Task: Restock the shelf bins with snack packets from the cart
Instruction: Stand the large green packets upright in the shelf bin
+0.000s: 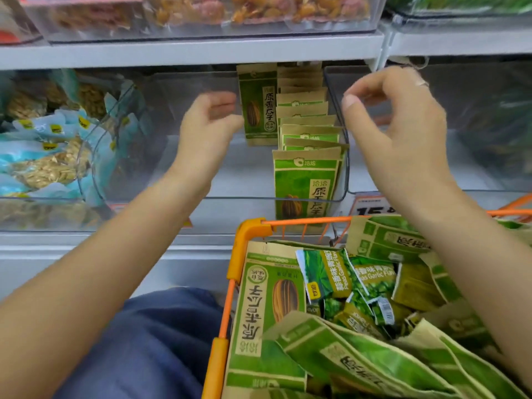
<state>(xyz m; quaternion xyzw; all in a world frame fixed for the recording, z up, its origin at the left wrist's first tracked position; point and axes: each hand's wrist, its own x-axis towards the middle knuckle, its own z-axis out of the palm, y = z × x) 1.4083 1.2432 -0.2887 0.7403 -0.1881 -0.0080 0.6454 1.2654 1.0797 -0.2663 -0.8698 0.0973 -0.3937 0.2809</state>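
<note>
Green-and-tan seed packets upright in clear bin; left hand, right hand loosely curled, seemingly empty.

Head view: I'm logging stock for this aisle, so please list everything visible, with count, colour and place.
sunflower seed packets in bin: about ten in a row plus one standing at the back left, green and kraft brown, in the clear middle bin
sunflower seed packets in cart: several, green and brown, lying loose
garlic pea packets: several, green, in the middle of the cart
cart: one, orange frame, lower right
pale blue snack packets: many, in the left bin
upper bins: orange and yellow snacks, top shelf
price tag: one, orange and white, on the shelf edge
left hand: fingers loosely curled beside the back packet; contact unclear
right hand: fingers curled, empty, above the bin's right wall
</note>
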